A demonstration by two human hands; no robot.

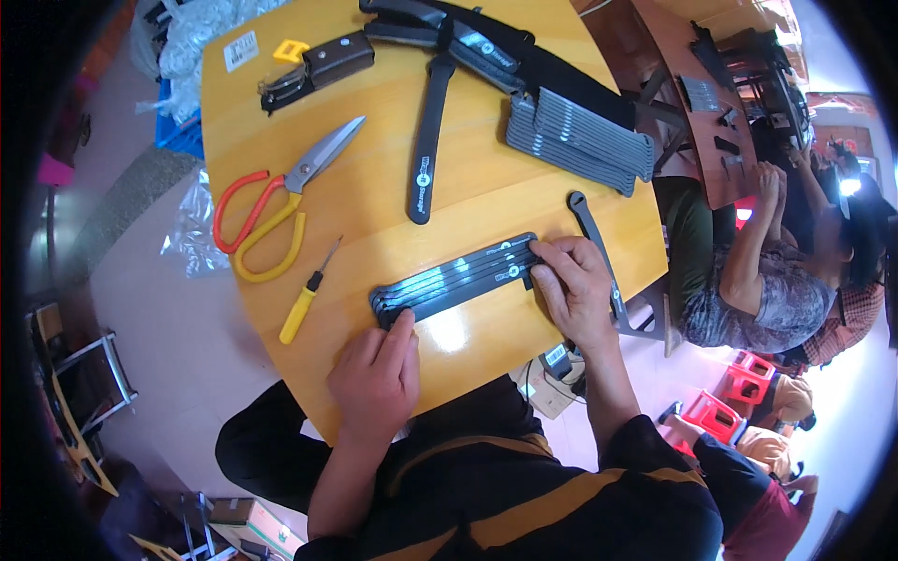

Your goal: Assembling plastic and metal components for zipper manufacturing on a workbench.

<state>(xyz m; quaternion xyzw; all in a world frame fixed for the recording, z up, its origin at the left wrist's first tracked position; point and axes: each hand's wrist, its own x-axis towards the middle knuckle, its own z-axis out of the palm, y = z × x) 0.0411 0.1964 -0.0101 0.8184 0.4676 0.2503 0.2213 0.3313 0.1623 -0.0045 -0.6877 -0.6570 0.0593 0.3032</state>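
Note:
A fanned stack of black straps with white print [454, 280] lies slantwise on the yellow table in front of me. At its left end, my left hand [376, 372] is closed, with the index fingertip pressed on the looped edges. My right hand [578, 292] pinches the stack's right end between thumb and fingers. One loose black strap [587, 229] with a hole in its end runs under or behind my right hand. Another single strap [426, 154] lies beyond the stack, pointing away from me.
Scissors with red and yellow handles [292, 192] and a yellow-handled awl [304, 307] lie left on the table [374, 201]. Farther off are grey bundled straps [580, 140], more black straps [468, 47] and a dark stapler-like tool [323, 70]. A seated person [767, 280] works at the right.

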